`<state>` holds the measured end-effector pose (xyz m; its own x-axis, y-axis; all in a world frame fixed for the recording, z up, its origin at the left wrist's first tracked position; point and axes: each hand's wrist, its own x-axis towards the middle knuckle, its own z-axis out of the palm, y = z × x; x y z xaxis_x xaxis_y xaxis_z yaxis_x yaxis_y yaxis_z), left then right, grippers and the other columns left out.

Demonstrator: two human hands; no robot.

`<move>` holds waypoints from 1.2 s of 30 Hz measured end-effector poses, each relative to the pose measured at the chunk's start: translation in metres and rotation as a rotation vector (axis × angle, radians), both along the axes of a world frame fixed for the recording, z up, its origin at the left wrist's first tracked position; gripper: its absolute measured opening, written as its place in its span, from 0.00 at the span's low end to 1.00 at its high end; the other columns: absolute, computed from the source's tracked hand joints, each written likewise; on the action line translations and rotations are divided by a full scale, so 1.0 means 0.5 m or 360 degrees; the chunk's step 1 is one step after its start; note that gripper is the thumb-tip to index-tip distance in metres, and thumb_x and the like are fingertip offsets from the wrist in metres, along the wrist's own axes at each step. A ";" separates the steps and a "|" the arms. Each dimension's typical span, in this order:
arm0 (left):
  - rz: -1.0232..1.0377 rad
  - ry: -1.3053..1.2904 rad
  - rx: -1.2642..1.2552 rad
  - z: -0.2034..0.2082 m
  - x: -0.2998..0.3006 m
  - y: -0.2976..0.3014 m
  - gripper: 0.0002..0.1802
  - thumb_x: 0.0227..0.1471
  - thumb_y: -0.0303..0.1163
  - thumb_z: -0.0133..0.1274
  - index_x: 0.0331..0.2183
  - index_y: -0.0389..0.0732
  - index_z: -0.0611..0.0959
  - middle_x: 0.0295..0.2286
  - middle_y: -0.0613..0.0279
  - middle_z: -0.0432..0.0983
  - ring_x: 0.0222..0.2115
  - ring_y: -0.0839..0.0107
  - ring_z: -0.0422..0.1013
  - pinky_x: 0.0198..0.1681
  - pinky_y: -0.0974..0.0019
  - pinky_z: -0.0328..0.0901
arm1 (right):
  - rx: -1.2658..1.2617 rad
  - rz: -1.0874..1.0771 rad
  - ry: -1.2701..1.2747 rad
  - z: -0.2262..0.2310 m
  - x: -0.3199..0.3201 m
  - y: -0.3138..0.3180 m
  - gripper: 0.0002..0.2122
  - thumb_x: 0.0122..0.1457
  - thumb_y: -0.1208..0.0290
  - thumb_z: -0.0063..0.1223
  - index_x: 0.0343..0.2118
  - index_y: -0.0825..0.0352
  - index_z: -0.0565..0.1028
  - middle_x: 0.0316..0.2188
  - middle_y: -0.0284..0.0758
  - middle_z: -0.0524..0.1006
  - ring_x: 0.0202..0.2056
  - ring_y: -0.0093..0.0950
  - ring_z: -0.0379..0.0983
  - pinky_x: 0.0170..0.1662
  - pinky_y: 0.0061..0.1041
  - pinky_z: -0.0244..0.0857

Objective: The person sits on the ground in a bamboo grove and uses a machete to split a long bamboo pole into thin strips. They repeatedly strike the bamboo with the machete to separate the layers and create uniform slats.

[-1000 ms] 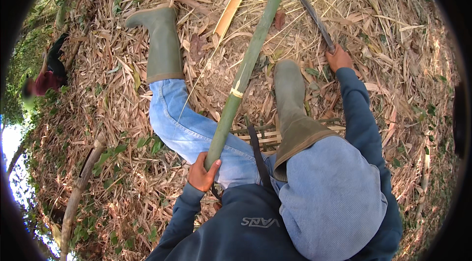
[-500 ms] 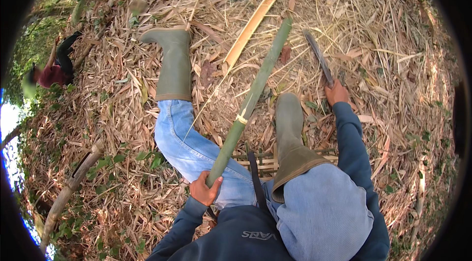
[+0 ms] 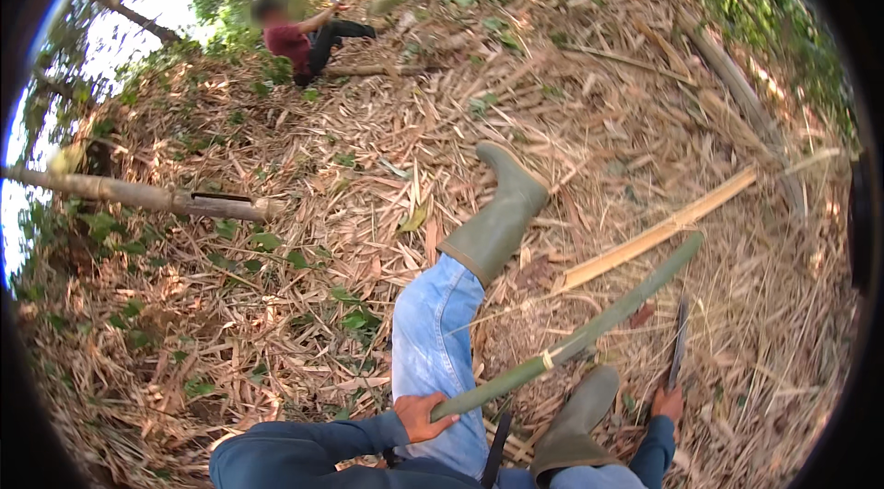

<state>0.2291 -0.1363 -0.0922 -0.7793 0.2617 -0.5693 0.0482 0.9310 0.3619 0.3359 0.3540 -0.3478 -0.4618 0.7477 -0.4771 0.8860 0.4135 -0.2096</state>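
My left hand is closed round the near end of a long green bamboo pole. The pole slants away to the right over my jeans, and a pale ring marks one of its joints. In my right hand, low at the right, is the handle of a machete. Its dark blade points away from me, lying beside the pole's far half without touching it. Beyond the pole, a split bamboo strip rests on the ground with its pale inner side up.
My green rubber boots stand on dry bamboo leaves. A cut bamboo trunk juts in from the left. Farther back, a person in a dark red shirt sits on the ground. A log lies at the far right.
The view has swung to the left, so the person and the trunk show more fully. Both hands keep their holds on the bamboo pole and the machete.
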 end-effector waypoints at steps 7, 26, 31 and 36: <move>0.0033 0.0097 0.0305 -0.046 0.006 0.025 0.23 0.50 0.55 0.55 0.37 0.46 0.81 0.18 0.61 0.77 0.21 0.58 0.76 0.29 0.57 0.68 | 0.0324 -0.0041 -0.0220 0.000 0.005 0.058 0.20 0.56 0.57 0.53 0.46 0.66 0.71 0.40 0.47 0.77 0.42 0.46 0.73 0.46 0.44 0.66; -0.0003 0.0175 0.0381 -0.041 -0.008 0.014 0.21 0.49 0.53 0.57 0.34 0.46 0.82 0.16 0.61 0.76 0.18 0.61 0.76 0.25 0.59 0.70 | 0.0210 -0.0143 -0.0146 0.034 -0.017 0.038 0.20 0.53 0.59 0.55 0.45 0.65 0.73 0.38 0.48 0.77 0.41 0.48 0.73 0.46 0.43 0.65; 0.0001 0.0194 0.0403 -0.047 -0.006 0.011 0.21 0.49 0.52 0.58 0.34 0.45 0.82 0.17 0.60 0.77 0.18 0.60 0.76 0.25 0.59 0.70 | 0.0280 -0.0081 0.0020 0.016 0.002 0.040 0.24 0.51 0.58 0.57 0.49 0.68 0.71 0.37 0.51 0.78 0.40 0.51 0.73 0.45 0.44 0.66; 0.0010 0.0219 0.0406 -0.038 -0.008 0.014 0.20 0.48 0.51 0.59 0.34 0.44 0.82 0.17 0.59 0.77 0.19 0.60 0.76 0.26 0.58 0.70 | 0.0202 -0.0078 -0.0057 0.032 -0.007 0.037 0.19 0.52 0.59 0.56 0.43 0.67 0.72 0.36 0.50 0.78 0.38 0.50 0.73 0.43 0.45 0.66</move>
